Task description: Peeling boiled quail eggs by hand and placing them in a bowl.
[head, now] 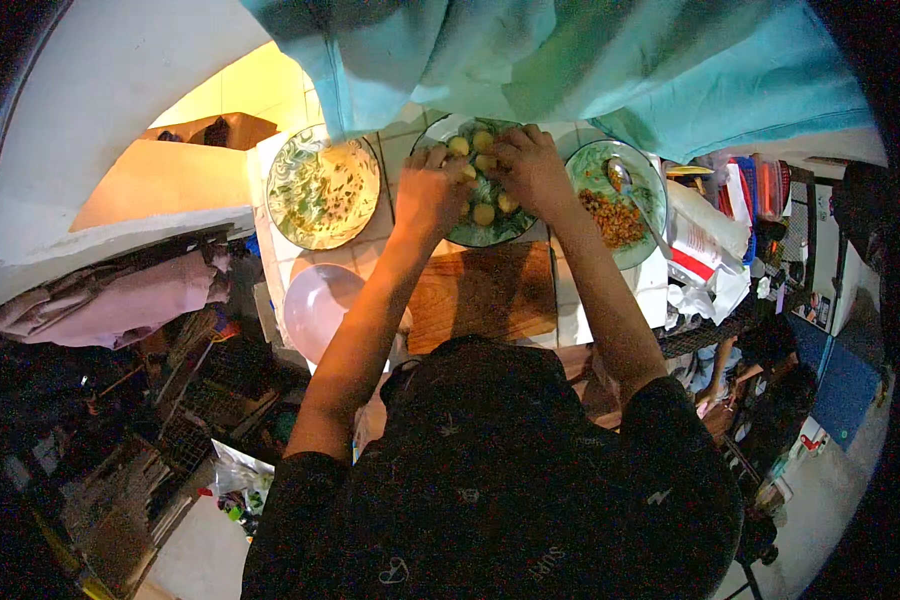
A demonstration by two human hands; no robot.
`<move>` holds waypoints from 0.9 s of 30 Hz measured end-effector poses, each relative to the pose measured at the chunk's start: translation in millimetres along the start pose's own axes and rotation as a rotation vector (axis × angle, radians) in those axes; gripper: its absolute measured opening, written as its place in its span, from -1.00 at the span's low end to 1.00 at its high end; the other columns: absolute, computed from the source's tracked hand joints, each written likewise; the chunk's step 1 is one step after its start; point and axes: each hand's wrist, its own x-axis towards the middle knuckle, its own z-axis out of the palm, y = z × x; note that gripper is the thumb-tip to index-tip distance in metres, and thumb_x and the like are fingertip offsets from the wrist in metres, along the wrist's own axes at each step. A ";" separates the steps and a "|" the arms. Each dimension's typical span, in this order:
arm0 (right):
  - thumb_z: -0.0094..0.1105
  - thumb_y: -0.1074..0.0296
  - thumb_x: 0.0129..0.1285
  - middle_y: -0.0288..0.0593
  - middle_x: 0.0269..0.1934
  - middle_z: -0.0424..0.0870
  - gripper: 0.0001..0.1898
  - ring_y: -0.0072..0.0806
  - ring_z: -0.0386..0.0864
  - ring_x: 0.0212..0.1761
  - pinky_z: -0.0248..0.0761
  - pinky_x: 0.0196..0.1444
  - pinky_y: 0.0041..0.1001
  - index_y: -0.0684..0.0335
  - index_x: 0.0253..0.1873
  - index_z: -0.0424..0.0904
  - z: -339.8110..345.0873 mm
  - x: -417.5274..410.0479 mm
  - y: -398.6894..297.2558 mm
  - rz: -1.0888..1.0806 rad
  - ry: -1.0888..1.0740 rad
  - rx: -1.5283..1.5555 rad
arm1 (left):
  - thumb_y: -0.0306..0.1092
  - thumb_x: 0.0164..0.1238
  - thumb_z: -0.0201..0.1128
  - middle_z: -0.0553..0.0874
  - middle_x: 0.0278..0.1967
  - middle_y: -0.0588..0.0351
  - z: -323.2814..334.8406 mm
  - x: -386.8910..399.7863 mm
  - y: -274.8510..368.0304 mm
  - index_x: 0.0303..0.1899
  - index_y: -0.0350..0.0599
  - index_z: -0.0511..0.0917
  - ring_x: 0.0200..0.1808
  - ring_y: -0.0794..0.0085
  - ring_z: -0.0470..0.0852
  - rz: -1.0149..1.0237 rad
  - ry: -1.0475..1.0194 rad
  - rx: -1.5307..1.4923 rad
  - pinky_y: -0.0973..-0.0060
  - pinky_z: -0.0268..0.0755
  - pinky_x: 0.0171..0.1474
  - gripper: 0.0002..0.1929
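Both hands are over a dark green patterned plate [506,231] that holds several pale round dough-like balls [484,214]. My left hand [436,186] is at the plate's left side, fingers curled near a pale piece. My right hand [529,171] reaches over its upper right part, fingertips bent down among the balls. The hands hide what lies under the fingers, so I cannot tell whether either one grips a ball. To the right, a green plate [592,159] carries an orange-brown chopped filling [613,219] and a metal spoon [637,196]. A marbled plate [322,187] with scattered bits stands on the left.
A wooden board [457,300] lies between my forearms on the tiled table. A pinkish translucent bowl [319,315] is by my left forearm. A teal curtain [645,60] hangs over the far edge. Packages [694,244] crowd the right side. Another person's arm [720,371] shows at lower right.
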 end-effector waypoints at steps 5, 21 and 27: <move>0.50 0.29 0.12 -0.11 0.12 0.65 -0.64 -0.06 0.52 0.20 0.40 0.25 -0.10 0.13 0.05 0.74 -7.5 -2.1 0.4 0.022 0.020 -0.007 | -0.28 0.10 0.51 0.66 0.00 -0.02 20.8 1.1 -6.6 0.01 -0.05 0.69 0.12 -0.06 0.60 0.021 0.016 0.080 0.07 0.48 0.20 -0.61; 0.39 0.33 0.31 -0.07 -0.06 0.74 -0.80 -0.08 0.68 -0.08 0.55 0.00 -0.22 0.18 -0.01 0.74 -86.7 -87.2 -30.0 0.593 0.048 0.493 | -0.23 0.33 0.47 0.67 -0.15 -0.01 -60.3 -22.3 43.0 -0.07 -0.15 0.71 -0.16 0.10 0.66 -0.298 0.087 -0.205 0.22 0.55 -0.04 -0.74; 0.66 0.34 -0.06 -0.28 -0.36 0.62 -0.64 -0.39 0.57 -0.39 0.37 -0.38 -0.40 0.10 -0.26 0.56 -229.4 -68.3 -154.3 -0.313 0.068 0.497 | -0.36 0.57 0.27 0.75 -0.25 0.07 -137.9 -134.5 29.5 -0.06 -0.27 0.69 -0.24 0.45 0.65 -0.664 0.314 -0.393 0.49 0.49 -0.11 -0.83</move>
